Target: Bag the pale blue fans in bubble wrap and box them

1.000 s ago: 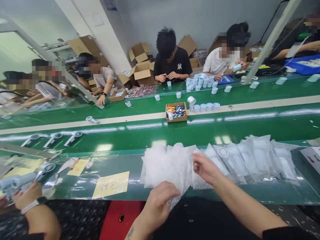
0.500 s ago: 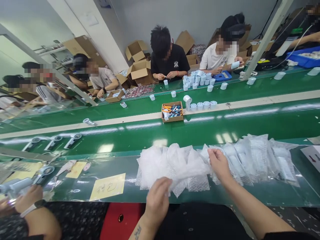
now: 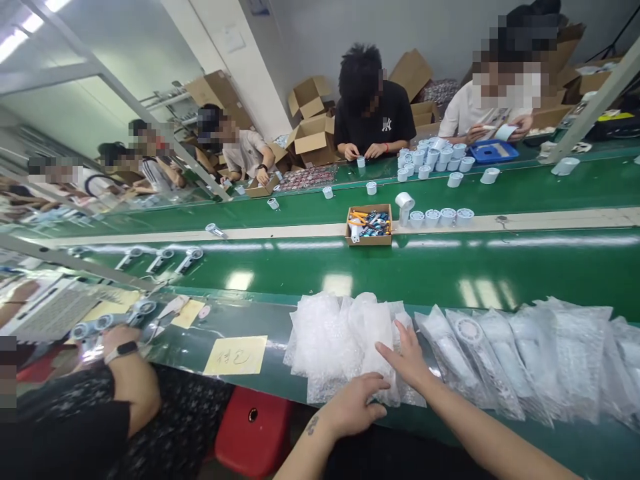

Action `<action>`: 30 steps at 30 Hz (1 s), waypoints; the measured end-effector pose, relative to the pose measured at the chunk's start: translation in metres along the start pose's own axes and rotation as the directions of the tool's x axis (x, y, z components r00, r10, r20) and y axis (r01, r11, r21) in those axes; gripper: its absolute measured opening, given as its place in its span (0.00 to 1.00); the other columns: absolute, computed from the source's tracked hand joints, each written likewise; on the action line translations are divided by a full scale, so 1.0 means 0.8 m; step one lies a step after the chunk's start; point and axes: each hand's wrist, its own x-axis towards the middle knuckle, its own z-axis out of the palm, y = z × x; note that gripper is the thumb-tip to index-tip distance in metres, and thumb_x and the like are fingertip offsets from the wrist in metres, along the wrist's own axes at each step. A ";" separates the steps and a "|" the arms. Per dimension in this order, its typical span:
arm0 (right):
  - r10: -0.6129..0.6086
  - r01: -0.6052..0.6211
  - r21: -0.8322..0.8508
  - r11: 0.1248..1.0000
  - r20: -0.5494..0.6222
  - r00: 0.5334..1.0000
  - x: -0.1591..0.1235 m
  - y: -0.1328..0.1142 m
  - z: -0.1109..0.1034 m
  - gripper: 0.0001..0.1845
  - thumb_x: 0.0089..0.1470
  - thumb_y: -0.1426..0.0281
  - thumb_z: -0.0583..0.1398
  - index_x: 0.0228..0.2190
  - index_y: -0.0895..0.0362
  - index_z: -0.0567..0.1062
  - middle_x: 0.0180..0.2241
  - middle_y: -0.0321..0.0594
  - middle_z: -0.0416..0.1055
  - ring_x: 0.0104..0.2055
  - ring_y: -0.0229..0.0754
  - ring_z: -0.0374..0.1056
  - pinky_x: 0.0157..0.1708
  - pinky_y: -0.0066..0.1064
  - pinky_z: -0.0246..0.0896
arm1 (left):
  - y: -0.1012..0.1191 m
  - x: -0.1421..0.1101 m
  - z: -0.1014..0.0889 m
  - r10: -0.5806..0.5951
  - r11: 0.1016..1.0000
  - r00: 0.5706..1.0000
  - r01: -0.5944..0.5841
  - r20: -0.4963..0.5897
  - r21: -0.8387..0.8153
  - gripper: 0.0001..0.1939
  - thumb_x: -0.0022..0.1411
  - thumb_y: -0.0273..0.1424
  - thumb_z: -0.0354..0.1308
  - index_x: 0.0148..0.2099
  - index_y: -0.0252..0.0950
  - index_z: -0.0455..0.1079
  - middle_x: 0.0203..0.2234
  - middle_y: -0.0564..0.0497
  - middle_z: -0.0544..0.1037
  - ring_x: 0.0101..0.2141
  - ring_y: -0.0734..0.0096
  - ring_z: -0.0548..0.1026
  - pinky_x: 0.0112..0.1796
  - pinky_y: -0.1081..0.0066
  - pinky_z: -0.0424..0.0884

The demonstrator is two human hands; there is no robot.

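A heap of clear bubble-wrap bags (image 3: 325, 333) lies on the bench in front of me. Over its lower right edge is my left hand (image 3: 357, 399), fingers apart and slightly bent, holding nothing. My right hand (image 3: 407, 357) is just beyond it, thumb and fingers spread over a whitish bubble-wrap bag (image 3: 383, 333) on the right part of the heap. Whether the fingertips touch that bag I cannot tell. To the right, several light-blue handheld fans (image 3: 473, 340) lie in a row, each inside a bubble-wrap bag.
Left of the heap lies a yellow handwritten paper (image 3: 236, 355). A co-worker's hand with a watch (image 3: 120, 343) is farther left, by some fans. Beyond the bench runs a green conveyor (image 3: 300, 263), with a small carton of parts (image 3: 370, 230) on its middle strip. A red stool (image 3: 253, 433) stands below.
My hands have let go of the bubble-wrap bag they stretched between them and come closer together. The view has swung left, and the fan row shows lower and farther right.
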 end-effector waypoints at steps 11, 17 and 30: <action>-0.036 0.012 -0.098 0.995 -0.251 0.967 -0.003 0.054 0.018 0.37 0.48 0.66 0.53 0.59 0.57 0.53 0.57 0.51 0.57 0.63 0.60 0.49 0.60 0.52 0.46 | -0.017 0.142 -0.097 -0.373 0.928 0.802 0.333 -0.466 -0.169 0.12 0.40 0.26 0.63 0.17 0.37 0.60 0.17 0.51 0.70 0.35 0.58 0.73 0.37 0.67 0.64; 0.008 -0.026 -0.066 0.997 -0.256 0.967 -0.019 0.010 0.037 0.42 0.51 0.62 0.52 0.62 0.61 0.44 0.62 0.55 0.48 0.65 0.58 0.43 0.61 0.50 0.45 | -0.005 0.091 -0.150 -0.327 0.855 0.896 0.145 -0.299 -0.499 0.11 0.46 0.36 0.61 0.28 0.36 0.63 0.24 0.53 0.72 0.27 0.73 0.71 0.31 0.72 0.65; -0.207 0.384 0.367 0.847 -0.439 0.874 -0.054 -0.150 -0.041 0.15 0.51 0.56 0.61 0.37 0.51 0.74 0.44 0.44 0.67 0.50 0.49 0.62 0.48 0.40 0.62 | 0.051 -0.013 -0.156 -0.007 0.761 0.975 -0.138 -0.220 -0.634 0.21 0.44 0.30 0.70 0.40 0.36 0.66 0.32 0.53 0.75 0.32 0.73 0.71 0.34 0.74 0.66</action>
